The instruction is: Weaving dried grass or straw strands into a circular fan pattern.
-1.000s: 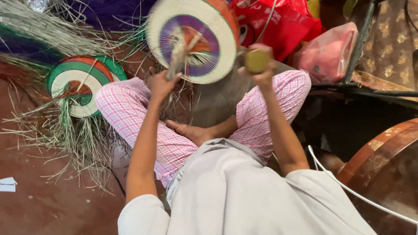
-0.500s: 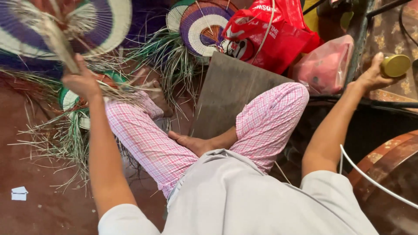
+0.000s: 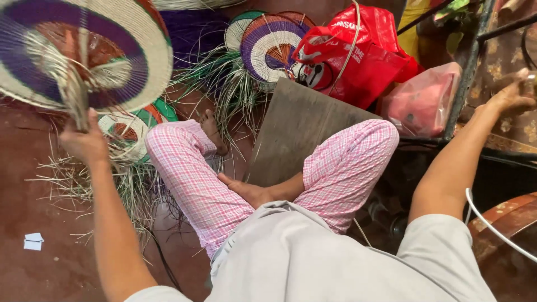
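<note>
Now the left hand point(image 3: 84, 142) has swung a woven fan point(image 3: 84, 53) out to the left, fist closed on its straw stalk; a second ago it was held over the lap. More fans point(image 3: 271, 45) lie beyond the board point(image 3: 296, 128), beside a red bag point(image 3: 358, 50). The right hand point(image 3: 512, 95) has reached far right (the brass tin it carried no longer shows), so the work on this fan looks paused. Its fingers run off the edge; I cannot tell how open they are.

Four woven fans show: one raised fan point(image 3: 84, 53) at ten o'clock, one floor fan point(image 3: 134, 126), two stacked fans point(image 3: 271, 45) at twelve; two plastic bags point(image 3: 358, 50).
</note>
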